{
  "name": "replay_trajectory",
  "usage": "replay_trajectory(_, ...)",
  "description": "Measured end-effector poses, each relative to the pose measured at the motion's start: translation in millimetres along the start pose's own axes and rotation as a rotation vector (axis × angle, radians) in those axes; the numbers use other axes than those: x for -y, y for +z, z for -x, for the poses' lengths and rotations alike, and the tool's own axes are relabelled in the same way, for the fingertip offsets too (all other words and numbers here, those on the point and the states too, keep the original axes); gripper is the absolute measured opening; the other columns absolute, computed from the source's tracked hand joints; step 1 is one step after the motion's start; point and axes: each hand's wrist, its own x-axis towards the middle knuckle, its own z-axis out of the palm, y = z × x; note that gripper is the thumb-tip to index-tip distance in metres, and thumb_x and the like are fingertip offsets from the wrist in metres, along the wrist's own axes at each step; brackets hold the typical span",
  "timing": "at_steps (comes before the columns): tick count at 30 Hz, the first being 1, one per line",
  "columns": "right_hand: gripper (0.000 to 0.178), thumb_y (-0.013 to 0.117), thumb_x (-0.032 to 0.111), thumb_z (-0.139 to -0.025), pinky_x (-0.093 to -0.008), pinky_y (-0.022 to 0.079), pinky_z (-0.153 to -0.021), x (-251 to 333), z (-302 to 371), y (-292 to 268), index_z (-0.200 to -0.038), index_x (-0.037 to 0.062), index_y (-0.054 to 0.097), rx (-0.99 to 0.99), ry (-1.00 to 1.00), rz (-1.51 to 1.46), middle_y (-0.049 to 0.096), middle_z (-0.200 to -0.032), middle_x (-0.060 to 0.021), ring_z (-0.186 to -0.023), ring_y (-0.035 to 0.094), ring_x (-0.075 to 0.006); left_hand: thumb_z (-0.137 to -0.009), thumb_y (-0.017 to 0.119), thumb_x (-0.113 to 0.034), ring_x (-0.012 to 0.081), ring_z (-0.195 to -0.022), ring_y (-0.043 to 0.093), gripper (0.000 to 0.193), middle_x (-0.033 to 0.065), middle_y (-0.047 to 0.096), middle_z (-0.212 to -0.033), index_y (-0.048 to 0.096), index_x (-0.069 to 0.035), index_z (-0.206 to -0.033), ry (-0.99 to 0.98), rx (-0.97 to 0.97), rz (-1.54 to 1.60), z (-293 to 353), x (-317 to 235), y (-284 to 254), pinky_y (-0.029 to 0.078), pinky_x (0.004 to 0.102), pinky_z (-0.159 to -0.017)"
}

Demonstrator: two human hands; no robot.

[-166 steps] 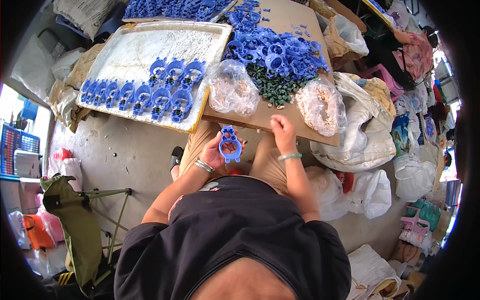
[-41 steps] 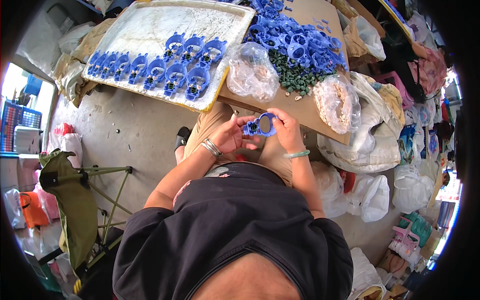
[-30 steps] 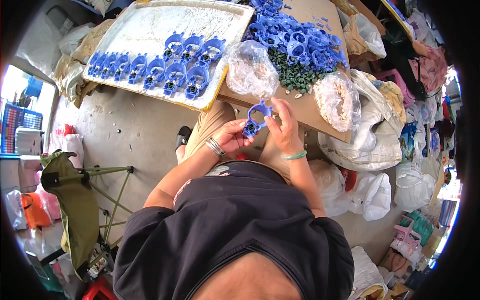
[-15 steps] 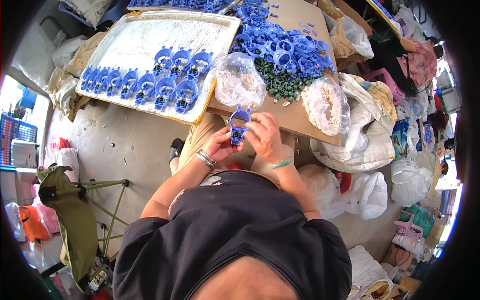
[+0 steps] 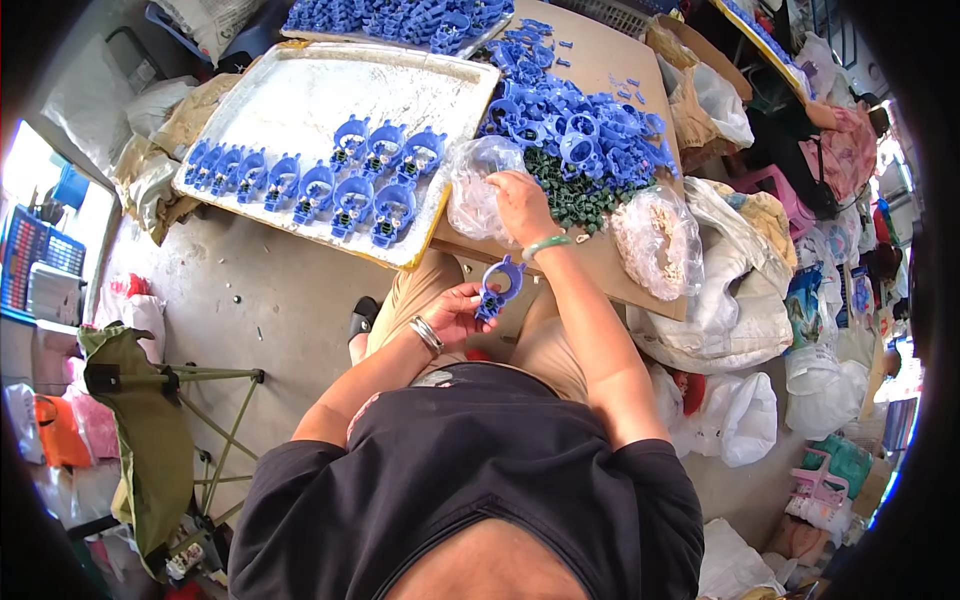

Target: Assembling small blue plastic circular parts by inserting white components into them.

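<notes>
Blue ring (image 5: 494,298) is risking dropping beside the bench edge (image 5: 475,248) if pinching left hand (image 5: 458,312) slips; right hand (image 5: 525,208), grip unclear.

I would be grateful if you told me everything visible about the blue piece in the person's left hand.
The blue piece looks like moulded plastic: an open ring with small knobs on its outer edge, joined to a narrower body carrying dark bits too small to identify. The left hand grips it by the body, ring end pointing away from the person and leaning slightly right. It is held above the lap, just short of the table's near edge.
</notes>
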Motion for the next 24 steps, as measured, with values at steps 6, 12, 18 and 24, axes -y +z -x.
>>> replay_trajectory(6,0.019,0.044,0.007,-0.073,-0.0396,0.045,-0.069,-7.6,-15.9,20.0,-0.079,0.0051,0.061,0.219,0.219,0.071,0.06,-0.084,-0.0159,-0.081,0.056,-0.0329,-0.08,0.055,-0.012,0.0251,-0.073,0.06,0.033,0.0156,0.058,-0.093,0.049,-0.003,-0.112,0.037,-0.04,0.015,4.9,-2.5,2.7,0.05,0.0369,-0.067)
replay_trajectory(12,0.02,0.045,0.011,-0.074,-0.0429,0.045,-0.07,-6.1,-13.5,19.2,-0.088,0.0098,0.06,0.421,0.313,0.148,0.061,-0.083,-0.0187,-0.079,0.058,-0.035,-0.08,0.055,-0.012,0.0249,-0.072,0.06,0.033,0.0155,0.058,-0.092,0.049,-0.002,-0.112,0.038,-0.063,0.02,4.7,-4.6,1.7,0.05,0.0373,-0.067)
replay_trajectory(18,0.025,0.046,0.017,-0.079,-0.044,0.046,-0.068,1.2,-17.0,20.4,-0.102,0.0121,0.054,0.483,0.386,0.31,0.06,-0.087,-0.0199,-0.078,0.058,-0.0358,-0.08,0.055,-0.011,0.0249,-0.071,0.06,0.033,0.0155,0.058,-0.092,0.049,-0.002,-0.112,0.018,-0.056,0.021,1.6,-5.0,3.2,0.05,0.0373,-0.067)
replay_trajectory(24,0.025,0.048,0.012,-0.077,-0.0417,0.047,-0.068,-3.8,-15.7,26.4,-0.1,0.0095,0.055,0.394,0.337,0.4,0.054,-0.098,-0.0194,-0.081,0.058,-0.0346,-0.08,0.055,-0.011,0.0251,-0.072,0.06,0.034,0.0156,0.057,-0.092,0.049,-0.002,-0.112,0.032,-0.083,0.026,4.8,-4.3,2.1,0.05,0.0373,-0.067)
